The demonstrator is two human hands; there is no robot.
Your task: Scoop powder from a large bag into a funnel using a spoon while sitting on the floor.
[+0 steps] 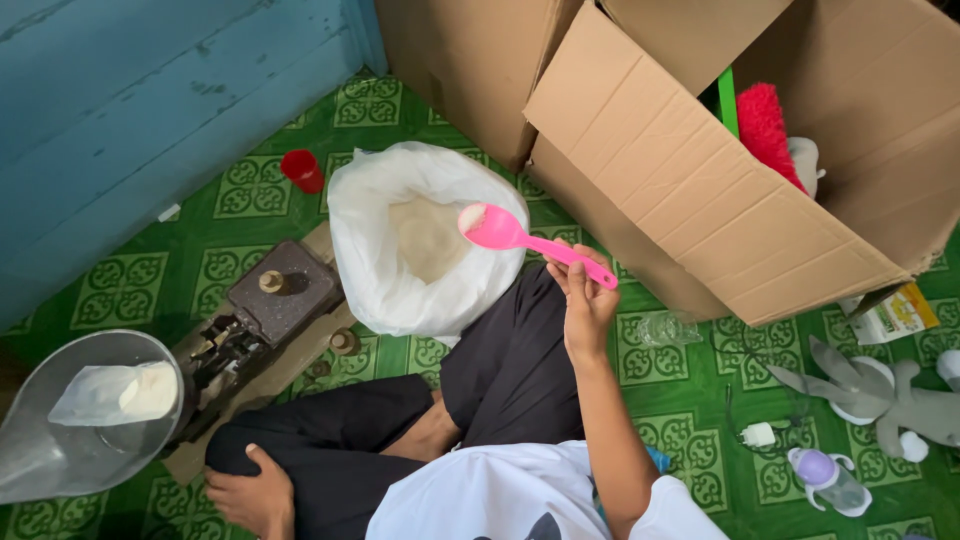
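Our right hand (585, 305) holds the pink scoop (530, 240) by its handle, fingers closed round it, the bowl carrying a little white grain over the open white sack (425, 240). Our left hand (250, 495) rests on our knee at seven o'clock, fingers loose and holding nothing. The scale pan (60, 440) with its small bag sits at nine o'clock; a tilted scoop could spill grain onto the green floor (690, 390).
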